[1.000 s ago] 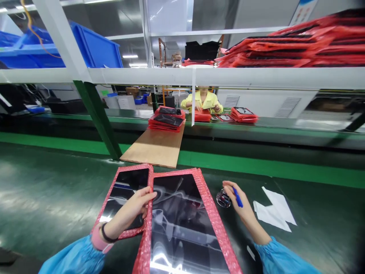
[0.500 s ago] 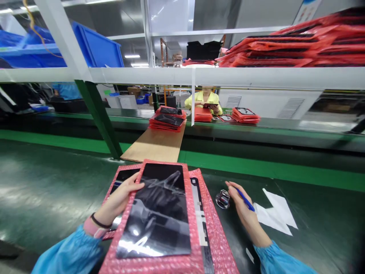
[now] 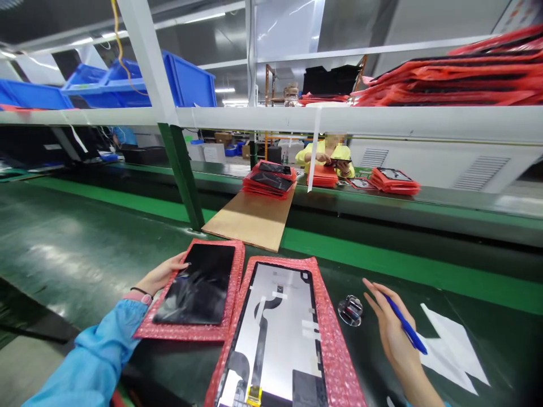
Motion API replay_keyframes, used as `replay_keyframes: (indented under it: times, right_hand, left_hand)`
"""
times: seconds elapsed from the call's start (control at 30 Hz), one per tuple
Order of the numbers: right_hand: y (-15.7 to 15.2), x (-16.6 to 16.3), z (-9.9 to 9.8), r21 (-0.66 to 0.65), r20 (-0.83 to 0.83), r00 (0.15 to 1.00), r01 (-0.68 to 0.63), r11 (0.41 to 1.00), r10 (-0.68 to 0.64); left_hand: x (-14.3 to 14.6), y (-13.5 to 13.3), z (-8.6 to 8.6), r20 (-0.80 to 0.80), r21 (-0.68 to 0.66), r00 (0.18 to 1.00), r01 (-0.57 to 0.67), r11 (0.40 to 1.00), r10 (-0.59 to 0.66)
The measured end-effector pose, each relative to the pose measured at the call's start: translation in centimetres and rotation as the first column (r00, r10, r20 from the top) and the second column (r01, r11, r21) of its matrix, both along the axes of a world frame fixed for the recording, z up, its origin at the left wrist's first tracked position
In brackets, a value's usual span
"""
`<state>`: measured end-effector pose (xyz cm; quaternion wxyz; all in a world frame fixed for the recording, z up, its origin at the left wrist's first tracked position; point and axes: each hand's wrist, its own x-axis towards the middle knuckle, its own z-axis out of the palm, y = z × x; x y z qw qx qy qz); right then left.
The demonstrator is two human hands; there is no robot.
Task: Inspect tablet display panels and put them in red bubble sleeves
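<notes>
My left hand grips the left edge of a black glossy screen panel on pink-red bubble wrap, thumb on top and other fingers mostly hidden beneath. Beside it on the right, a second panel lies with its silver back up on another sheet of bubble wrap; ribbon cables and tape strips show on it. My right hand has a blue pen lodged in it, with the fingers extended forward. Just left of those fingers a small shiny metal object with a round base stands on the table.
White paper pieces lie right of my right hand. A wooden board leads to a stack of red-wrapped panels. Beyond, a person in yellow handles a panel. A green post and white shelf beam stand ahead.
My left hand has moved the black panel on its wrap leftward and away from me, uncovering the silver-backed panel. The view has turned slightly left. The pen stays in my right hand.
</notes>
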<state>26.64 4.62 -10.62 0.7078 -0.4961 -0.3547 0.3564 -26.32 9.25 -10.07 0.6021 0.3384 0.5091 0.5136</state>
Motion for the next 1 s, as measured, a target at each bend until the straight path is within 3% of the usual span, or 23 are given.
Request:
replay_keyframes:
  times: [0.1,0.2,0.27,0.33,0.4,0.47,0.53,0.6,0.73,0.83,1.0]
  right_hand:
    - [-0.4,-0.5,0.6,0.008,0.010,0.999,-0.049,0.999,0.049]
    - [-1.5,-1.9,2.2,-0.024,-0.017,0.977,-0.214,0.976,0.214]
    - [-2.7,-3.5,3.7,-0.054,-0.059,0.907,-0.420,0.906,0.417]
    - [-4.2,-5.3,5.4,-0.055,-0.101,0.787,-0.615,0.786,0.609]
    - [-5.6,-7.2,6.6,-0.059,-0.102,0.697,-0.717,0.695,0.710]
    - [-6.7,-8.7,7.1,-0.142,-0.003,0.672,-0.733,0.665,0.741]
    - [-7.4,-9.6,7.0,-0.239,0.137,0.666,-0.696,0.677,0.733]
    - [-7.7,-10.1,6.4,-0.304,0.239,0.648,-0.657,0.690,0.723]
    - [-7.7,-10.4,5.4,-0.349,0.454,0.601,-0.559,0.752,0.658]
    - [-7.8,-10.5,5.3,-0.339,0.592,0.527,-0.523,0.782,0.609]
    - [-8.1,-10.8,5.4,-0.377,0.621,0.446,-0.550,0.745,0.644]
  left_hand:
    - [0.8,0.2,-0.9,-0.069,-0.028,0.998,-0.005,1.000,0.003]
    - [1.3,0.4,-0.8,-0.191,-0.068,0.981,-0.048,0.997,0.034]
    - [1.6,0.7,0.1,-0.298,-0.076,0.951,-0.104,0.992,0.077]
    - [2.0,0.9,1.6,-0.403,-0.031,0.903,-0.179,0.983,0.151]
    - [3.2,0.7,3.3,-0.476,0.064,0.848,-0.230,0.971,0.232]
    - [5.2,-0.2,5.0,-0.510,0.148,0.824,-0.200,0.969,0.248]
    - [7.8,-1.7,6.2,-0.521,0.169,0.841,-0.069,0.983,0.148]
    - [10.5,-3.5,7.0,-0.510,0.109,0.858,0.129,0.986,-0.055]
    - [14.1,-6.2,7.5,-0.438,-0.054,0.815,0.397,0.916,-0.379]
    - [15.1,-6.9,7.6,-0.375,-0.138,0.796,0.458,0.878,-0.474]
    - [15.5,-7.0,7.5,-0.289,-0.192,0.820,0.455,0.869,-0.493]
